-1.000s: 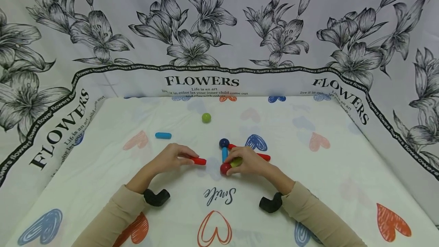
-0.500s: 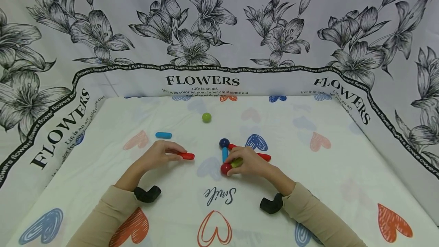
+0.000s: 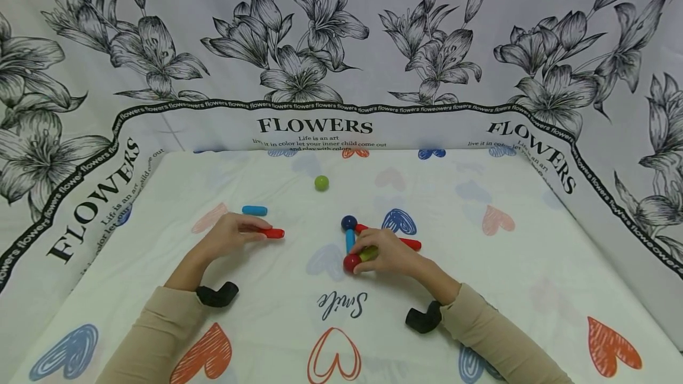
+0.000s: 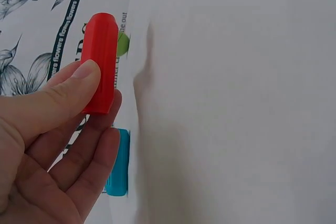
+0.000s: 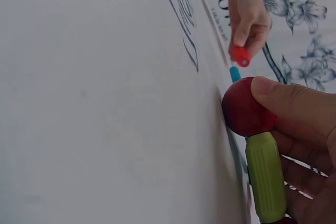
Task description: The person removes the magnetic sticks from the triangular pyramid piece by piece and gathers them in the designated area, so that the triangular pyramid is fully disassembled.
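My left hand pinches a short red rod between thumb and fingers, above the cloth. A loose blue rod lies just beyond that hand. My right hand grips a red ball, its thumb on top. From this ball run a yellow-green rod and a light blue rod, the latter up to a dark blue ball. A red rod meets the dark blue ball. Another red piece sticks out past the right hand, which hides what lies between.
A green ball lies alone farther back on the white cloth, which is printed with hearts. Behind stands a flower-printed curtain. A black curved piece sits at the left wrist, and a similar black piece at the right.
The left hand has moved left and slightly away from me with the red rod, leaving the joined pieces behind. The right hand keeps its hold on the red ball.
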Action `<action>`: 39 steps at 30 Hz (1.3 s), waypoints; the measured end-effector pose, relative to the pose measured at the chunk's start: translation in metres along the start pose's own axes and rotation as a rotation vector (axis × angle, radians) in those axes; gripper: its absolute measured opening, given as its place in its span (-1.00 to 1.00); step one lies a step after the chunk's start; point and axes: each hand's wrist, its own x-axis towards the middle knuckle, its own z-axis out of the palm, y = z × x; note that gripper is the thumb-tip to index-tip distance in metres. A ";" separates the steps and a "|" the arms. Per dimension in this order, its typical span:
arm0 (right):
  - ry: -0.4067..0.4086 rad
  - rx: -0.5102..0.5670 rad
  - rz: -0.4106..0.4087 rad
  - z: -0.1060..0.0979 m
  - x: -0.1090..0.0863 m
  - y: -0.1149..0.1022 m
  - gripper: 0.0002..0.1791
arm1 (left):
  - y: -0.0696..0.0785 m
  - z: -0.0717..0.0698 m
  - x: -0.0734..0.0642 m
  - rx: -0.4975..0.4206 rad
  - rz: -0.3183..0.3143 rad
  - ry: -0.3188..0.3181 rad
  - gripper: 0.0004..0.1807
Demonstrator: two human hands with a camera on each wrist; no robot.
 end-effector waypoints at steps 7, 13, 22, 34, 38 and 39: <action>0.013 -0.013 -0.024 0.002 -0.001 0.002 -0.66 | -0.008 -0.010 -0.001 0.040 -0.018 0.026 -0.75; 0.009 -0.009 -0.027 0.002 -0.001 0.000 -0.66 | -0.017 -0.013 0.000 0.098 -0.067 0.046 -0.74; -0.002 0.017 -0.044 0.003 -0.002 0.000 -0.66 | -0.027 -0.019 0.001 0.134 -0.124 0.101 -0.72; -0.023 0.017 -0.071 0.005 -0.001 0.000 -0.66 | -0.033 -0.022 0.004 0.115 -0.147 0.126 -0.70; -0.036 0.000 -0.093 0.005 -0.001 0.000 -0.66 | -0.034 -0.022 0.005 0.114 -0.161 0.128 -0.69; -0.040 -0.002 -0.095 0.005 -0.001 -0.001 -0.66 | -0.034 -0.022 0.005 0.116 -0.163 0.128 -0.69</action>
